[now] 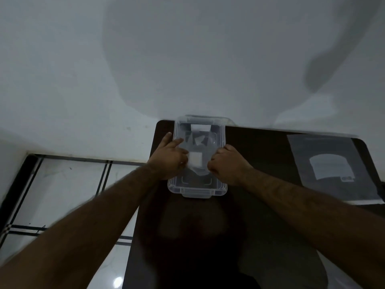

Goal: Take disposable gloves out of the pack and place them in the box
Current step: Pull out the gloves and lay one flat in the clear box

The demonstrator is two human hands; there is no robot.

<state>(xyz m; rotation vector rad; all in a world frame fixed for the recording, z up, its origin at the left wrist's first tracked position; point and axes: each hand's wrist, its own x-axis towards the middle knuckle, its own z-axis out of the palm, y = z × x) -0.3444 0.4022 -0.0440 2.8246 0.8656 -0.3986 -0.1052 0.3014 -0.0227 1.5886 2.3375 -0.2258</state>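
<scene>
Dim light falls on a dark worktop [260, 155] that stands against a pale wall, with a tiled floor off to the left side. On it sits a clear plastic box [196, 190] with no lid on, its long side running away from the person. Both hands are over the box. The left hand [170, 157] and the right hand [226, 163] are closed on a thin see-through glove [195, 160], one at each side, so it is stretched between them just above the middle of the box. More folded gloves [199, 139] lie in the far end of the box. The pack [331, 165] lies flat at the right side of the worktop, well apart from the box and nearer to the right hand. The held glove only has to go straight down, so I think letting go is the next step.
</scene>
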